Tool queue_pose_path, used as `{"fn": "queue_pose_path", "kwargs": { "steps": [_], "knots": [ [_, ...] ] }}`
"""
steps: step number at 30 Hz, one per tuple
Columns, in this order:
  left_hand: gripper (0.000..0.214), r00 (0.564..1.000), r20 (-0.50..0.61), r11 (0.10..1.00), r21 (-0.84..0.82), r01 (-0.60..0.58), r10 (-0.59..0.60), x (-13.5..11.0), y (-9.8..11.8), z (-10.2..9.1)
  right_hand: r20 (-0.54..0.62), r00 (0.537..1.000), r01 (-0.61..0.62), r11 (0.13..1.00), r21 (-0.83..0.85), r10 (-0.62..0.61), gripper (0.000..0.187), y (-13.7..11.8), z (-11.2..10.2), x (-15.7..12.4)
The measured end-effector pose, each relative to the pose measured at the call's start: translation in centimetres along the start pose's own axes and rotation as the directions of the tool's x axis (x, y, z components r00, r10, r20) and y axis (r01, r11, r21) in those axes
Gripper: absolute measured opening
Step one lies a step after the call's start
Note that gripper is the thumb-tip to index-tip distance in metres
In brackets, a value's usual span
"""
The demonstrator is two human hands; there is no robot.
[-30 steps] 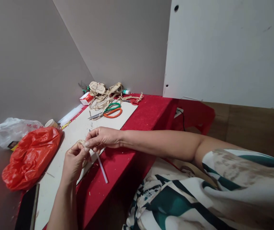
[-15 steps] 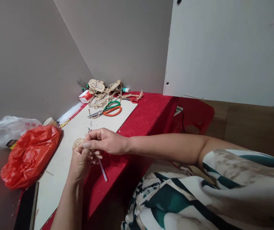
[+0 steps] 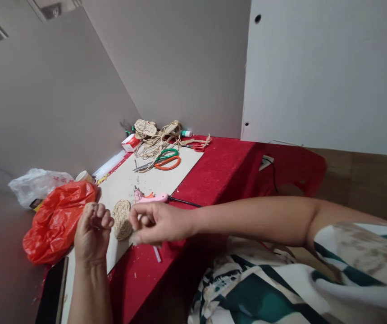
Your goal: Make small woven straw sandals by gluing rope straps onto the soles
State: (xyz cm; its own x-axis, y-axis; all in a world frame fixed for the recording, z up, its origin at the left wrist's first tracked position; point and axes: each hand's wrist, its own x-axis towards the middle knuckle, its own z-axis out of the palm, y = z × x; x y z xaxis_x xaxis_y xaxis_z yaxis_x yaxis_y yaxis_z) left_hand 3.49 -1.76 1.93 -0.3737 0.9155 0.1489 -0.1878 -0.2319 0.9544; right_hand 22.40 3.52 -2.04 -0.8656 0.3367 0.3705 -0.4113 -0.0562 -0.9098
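My left hand (image 3: 93,231) is raised beside the red bag, its fingers curled in; whether anything is in them is hidden. My right hand (image 3: 164,223) hovers over the board's near edge with thumb and forefinger apart, and nothing shows between them. Between the two hands an oval coil of braided straw cord (image 3: 122,220) lies on the pale board (image 3: 114,181). Just beyond my right hand rests a pink glue gun (image 3: 157,198), partly covered by it. A clear glue stick (image 3: 157,255) shows below the right hand, over the red cloth.
Orange-and-green-handled scissors (image 3: 166,160) lie on the board, with a heap of straw cord (image 3: 159,137) behind. A red plastic bag (image 3: 60,222) and a white bag (image 3: 38,184) sit at the left. Red cloth (image 3: 210,164) covers the table; grey partitions (image 3: 179,63) stand behind.
My hands have parted: the left moved left, the right slightly right and down. The straw coil and glue gun are now uncovered. The view has shifted, moving the table scene rightward and slightly down.
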Motion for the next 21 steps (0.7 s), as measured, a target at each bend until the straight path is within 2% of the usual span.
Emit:
{"fn": "queue_pose_path", "kwargs": {
  "steps": [2, 4, 6, 7, 8, 10, 12, 13, 17, 21],
  "knots": [
    [0.039, 0.994, -0.081, 0.997, 0.004, -0.080, 0.080, 0.6, 0.8, -1.5, 0.151, 0.986, -0.042, 0.987, -0.153, 0.065, 0.022, 0.4, 0.6, -1.0],
    [0.036, 0.979, -0.159, 0.991, 0.049, -0.121, 0.127, 1.3, 1.0, -3.1, 0.306, 0.949, 0.017, 0.955, -0.298, 0.079, 0.027, 0.5, 1.1, -1.7],
    [0.029, 0.961, -0.232, 0.984, 0.129, -0.126, 0.153, 1.9, 0.4, -4.3, 0.412, 0.907, 0.064, 0.940, -0.335, 0.085, 0.031, 0.5, 1.4, -1.7],
    [0.028, 0.953, -0.262, 0.978, 0.178, -0.109, 0.154, 2.2, -0.1, -4.8, 0.417, 0.903, 0.037, 0.949, -0.313, 0.102, 0.034, 0.5, 1.4, -1.3],
    [0.030, 0.945, -0.289, 0.969, 0.230, -0.087, 0.153, 2.4, -0.6, -5.2, 0.381, 0.915, -0.028, 0.962, -0.272, 0.135, 0.037, 0.5, 1.3, -0.8],
    [0.035, 0.932, -0.333, 0.941, 0.337, -0.028, 0.147, 2.8, -1.6, -5.8, 0.175, 0.952, -0.227, 0.962, -0.155, 0.253, 0.040, 0.6, 1.0, 0.9],
    [0.037, 0.927, -0.357, 0.896, 0.440, 0.054, 0.119, 3.0, -2.4, -6.2, -0.119, 0.926, -0.367, 0.928, -0.068, 0.358, 0.040, 0.7, 0.5, 3.1],
    [0.038, 0.927, -0.364, 0.868, 0.485, 0.104, 0.093, 3.0, -2.8, -6.4, -0.203, 0.909, -0.385, 0.921, -0.066, 0.365, 0.042, 0.8, 0.4, 4.2],
    [0.038, 0.930, -0.361, 0.740, 0.605, 0.294, -0.074, 3.0, -3.7, -7.0, -0.397, 0.837, -0.457, 0.880, -0.127, 0.378, 0.051, 1.7, 0.3, 7.7],
    [0.038, 0.930, -0.319, 0.680, 0.642, 0.353, -0.182, 2.9, -4.3, -7.2, -0.464, 0.810, -0.476, 0.864, -0.165, 0.358, 0.069, 2.6, 1.0, 9.1]
  ]
}}
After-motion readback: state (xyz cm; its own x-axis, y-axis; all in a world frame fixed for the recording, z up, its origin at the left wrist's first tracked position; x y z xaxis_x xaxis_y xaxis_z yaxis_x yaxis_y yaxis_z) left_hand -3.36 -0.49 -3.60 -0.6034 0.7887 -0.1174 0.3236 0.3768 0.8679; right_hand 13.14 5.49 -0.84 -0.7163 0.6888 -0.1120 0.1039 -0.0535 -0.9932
